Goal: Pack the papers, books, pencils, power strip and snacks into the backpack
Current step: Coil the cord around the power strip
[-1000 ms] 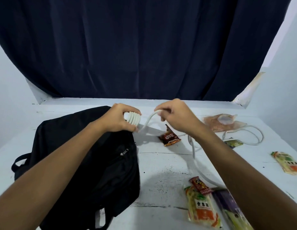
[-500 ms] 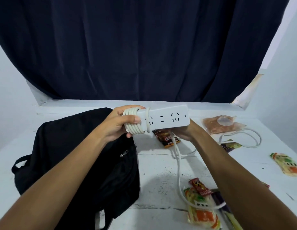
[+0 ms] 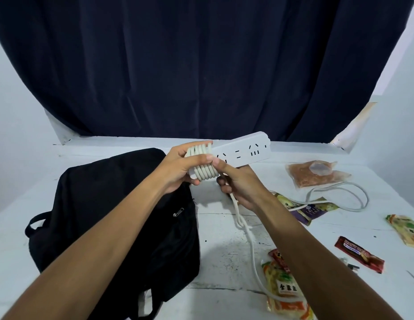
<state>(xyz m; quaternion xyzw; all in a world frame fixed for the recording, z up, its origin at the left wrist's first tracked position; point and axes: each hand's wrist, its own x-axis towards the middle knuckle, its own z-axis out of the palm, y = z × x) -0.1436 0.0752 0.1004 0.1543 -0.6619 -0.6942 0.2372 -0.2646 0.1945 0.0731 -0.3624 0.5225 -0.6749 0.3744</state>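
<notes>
Matt plastic, dull cloth and shiny wrappers on a worn painted top.

The power strip (image 3: 241,153) is smooth white plastic with a matt face, and its cord (image 3: 204,166) has a smooth, slightly satin rubbery sheath. The backpack (image 3: 113,218) is black woven cloth, matt, with a small shiny metal zip pull (image 3: 178,212). The snack packets (image 3: 359,254) are glossy printed foil or plastic film; the clear bag (image 3: 317,173) is thin see-through plastic. The table (image 3: 224,229) looks painted white, matt, scuffed and speckled. The curtain (image 3: 201,65) is dark, soft, matt cloth.
</notes>
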